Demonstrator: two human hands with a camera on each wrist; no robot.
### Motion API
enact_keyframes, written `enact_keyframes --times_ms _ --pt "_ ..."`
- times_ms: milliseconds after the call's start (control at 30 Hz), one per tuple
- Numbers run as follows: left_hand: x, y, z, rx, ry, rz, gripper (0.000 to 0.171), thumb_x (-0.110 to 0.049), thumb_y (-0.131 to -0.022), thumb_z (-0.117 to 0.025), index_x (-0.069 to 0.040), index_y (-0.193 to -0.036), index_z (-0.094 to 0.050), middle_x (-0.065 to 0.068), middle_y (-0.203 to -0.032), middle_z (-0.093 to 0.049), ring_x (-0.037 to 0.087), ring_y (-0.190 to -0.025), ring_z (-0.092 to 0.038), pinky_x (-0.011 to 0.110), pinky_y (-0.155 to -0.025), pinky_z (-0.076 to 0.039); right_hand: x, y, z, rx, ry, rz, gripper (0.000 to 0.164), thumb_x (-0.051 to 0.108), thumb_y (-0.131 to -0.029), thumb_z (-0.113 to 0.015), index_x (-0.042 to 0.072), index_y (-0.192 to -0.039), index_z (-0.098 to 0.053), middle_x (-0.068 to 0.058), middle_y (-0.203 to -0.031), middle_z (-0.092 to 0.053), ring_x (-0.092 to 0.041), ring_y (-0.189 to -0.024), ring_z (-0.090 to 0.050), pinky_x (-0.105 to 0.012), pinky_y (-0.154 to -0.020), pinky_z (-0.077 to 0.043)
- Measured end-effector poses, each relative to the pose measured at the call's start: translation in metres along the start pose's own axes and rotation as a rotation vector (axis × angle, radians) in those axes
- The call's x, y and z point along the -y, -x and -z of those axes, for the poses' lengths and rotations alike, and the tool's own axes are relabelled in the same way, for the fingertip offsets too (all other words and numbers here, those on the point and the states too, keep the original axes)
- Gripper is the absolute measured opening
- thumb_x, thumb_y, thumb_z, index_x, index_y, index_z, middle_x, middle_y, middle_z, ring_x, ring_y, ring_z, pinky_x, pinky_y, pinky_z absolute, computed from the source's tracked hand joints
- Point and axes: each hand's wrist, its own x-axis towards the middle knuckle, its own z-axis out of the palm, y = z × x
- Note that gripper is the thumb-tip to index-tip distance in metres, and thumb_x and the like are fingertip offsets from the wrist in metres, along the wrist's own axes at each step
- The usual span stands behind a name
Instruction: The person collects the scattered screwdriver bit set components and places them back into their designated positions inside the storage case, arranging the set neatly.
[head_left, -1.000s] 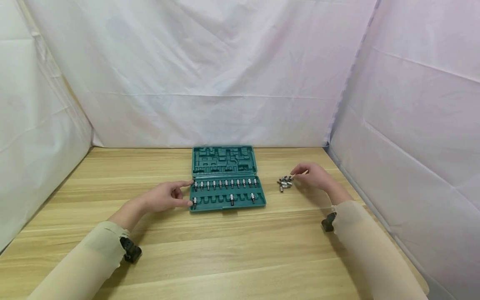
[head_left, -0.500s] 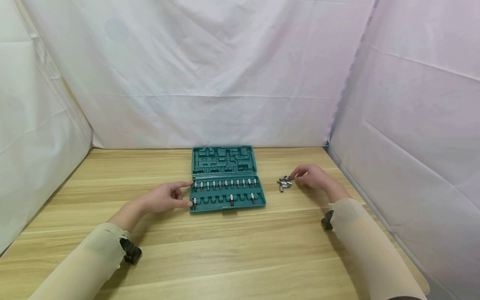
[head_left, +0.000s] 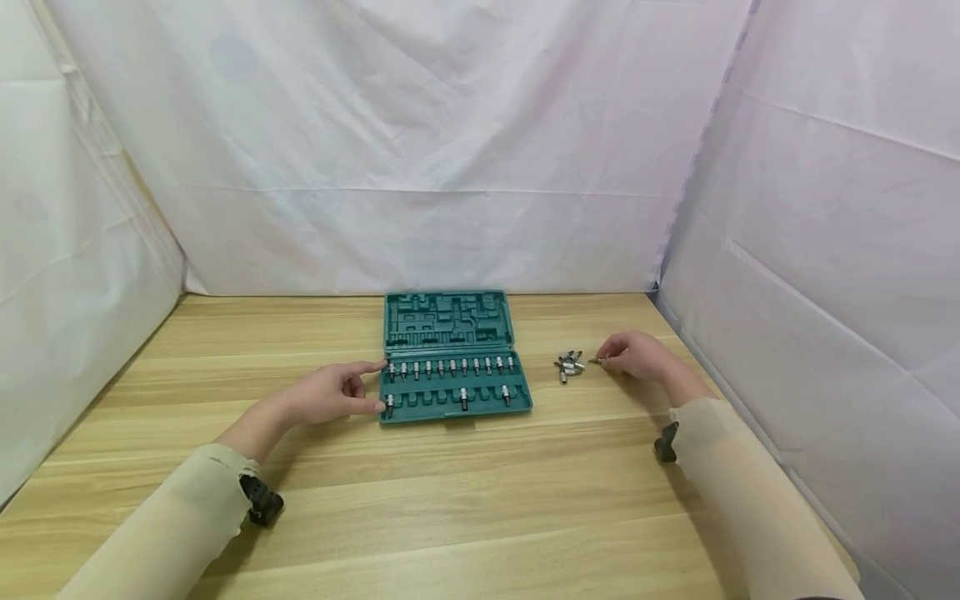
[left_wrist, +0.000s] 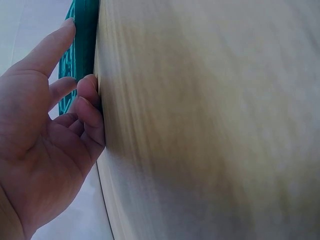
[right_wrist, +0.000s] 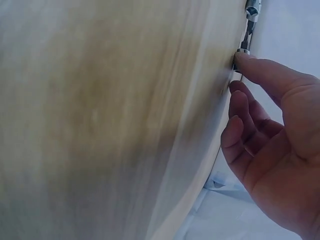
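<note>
The bit (head_left: 596, 361) is pinched in the right hand (head_left: 636, 354), seemingly by its thicker end, loose bits (head_left: 570, 365) just beyond the fingertips; lifting clear of them seems wise. The left hand (head_left: 330, 393), grasping nothing, touches the case (head_left: 450, 384), best braced lightly.

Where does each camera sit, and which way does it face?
Head: worn on the head, facing forward and down at the green case, loose bits and table; left hand, right hand and sleeves show.
Left wrist: on that wrist, facing the case's side; left palm and fingers show.
Right wrist: on that wrist, facing the pinched bit; right palm and fingers show.
Shared: head and left wrist both show the left hand at the case.
</note>
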Motion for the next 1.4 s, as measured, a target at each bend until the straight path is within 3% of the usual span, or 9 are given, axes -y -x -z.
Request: enact_keyframes --times_ms 100,300,467,633,833,1033,1400 --pt "0.0 0.0 0.0 0.0 -0.002 0.0 0.09 -0.043 -0.1 -0.083 -0.011 -0.171 -0.039 0.006 -0.099 -0.066 0.021 -0.086 -0.056 0.03 -0.069 -0.047 -0.001 0.002 0.0 -0.01 -0.005 -0.005 0.016 0.015 -0.104 -0.074 0.006 -0.117 -0.08 -0.01 -0.113 -0.08 -0.026 -0.106 -0.068 -0.044 -0.096 -0.053" --pt "0.0 0.0 0.0 -0.002 -0.007 0.002 0.09 -0.043 -0.1 -0.083 -0.011 -0.171 -0.039 0.006 -0.099 -0.066 0.021 -0.086 -0.056 0.03 -0.069 -0.048 0.003 0.004 0.004 -0.061 -0.052 0.005 0.018 0.018 -0.105 -0.072 0.006 -0.118 -0.077 -0.013 -0.116 -0.077 -0.026 -0.102 -0.068 -0.036 -0.087 -0.054" --pt "-0.002 0.001 0.0 -0.001 -0.006 0.008 0.09 -0.042 -0.1 -0.083 -0.011 -0.171 -0.039 0.006 -0.099 -0.066 0.021 -0.086 -0.056 0.03 -0.07 -0.048 0.014 0.0 0.004 -0.12 -0.06 0.054 0.019 0.021 -0.107 -0.071 0.008 -0.119 -0.077 -0.012 -0.115 -0.077 -0.026 -0.105 -0.07 -0.036 -0.09 -0.053" --pt "-0.003 0.002 0.0 0.003 -0.001 0.011 0.09 -0.043 -0.1 -0.083 -0.012 -0.172 -0.039 0.006 -0.099 -0.065 0.021 -0.087 -0.056 0.03 -0.07 -0.048 0.029 -0.007 -0.001 -0.137 -0.139 0.112 0.021 0.017 -0.106 -0.073 0.003 -0.122 -0.077 -0.017 -0.116 -0.075 -0.025 -0.1 -0.072 -0.032 -0.085 -0.057" --pt "-0.002 0.002 0.0 0.0 0.005 0.008 0.089 -0.042 -0.1 -0.083 -0.012 -0.171 -0.039 0.006 -0.098 -0.065 0.021 -0.085 -0.056 0.03 -0.069 -0.047 0.049 -0.01 -0.008 -0.109 -0.19 0.12 0.03 0.021 -0.107 -0.072 0.005 -0.132 -0.075 -0.015 -0.123 -0.074 -0.023 -0.1 -0.072 -0.034 -0.082 -0.059" --pt "-0.002 0.001 0.0 -0.002 0.002 0.003 0.089 -0.041 -0.1 -0.083 -0.011 -0.171 -0.04 0.006 -0.098 -0.065 0.021 -0.085 -0.056 0.03 -0.069 -0.047 0.068 -0.009 -0.017 -0.047 -0.288 0.128 0.036 0.024 -0.109 -0.07 0.008 -0.142 -0.073 -0.014 -0.13 -0.072 -0.033 -0.108 -0.072 -0.041 -0.085 -0.061" --pt "-0.003 0.001 0.0 -0.003 -0.002 0.003 0.089 -0.04 -0.099 -0.083 -0.01 -0.171 -0.04 0.006 -0.097 -0.065 0.021 -0.084 -0.056 0.029 -0.069 -0.047 0.1 -0.008 -0.032 0.057 -0.398 0.19 0.038 0.027 -0.112 -0.067 0.008 -0.145 -0.07 -0.016 -0.131 -0.075 -0.042 -0.105 -0.071 -0.05 -0.081 -0.062"
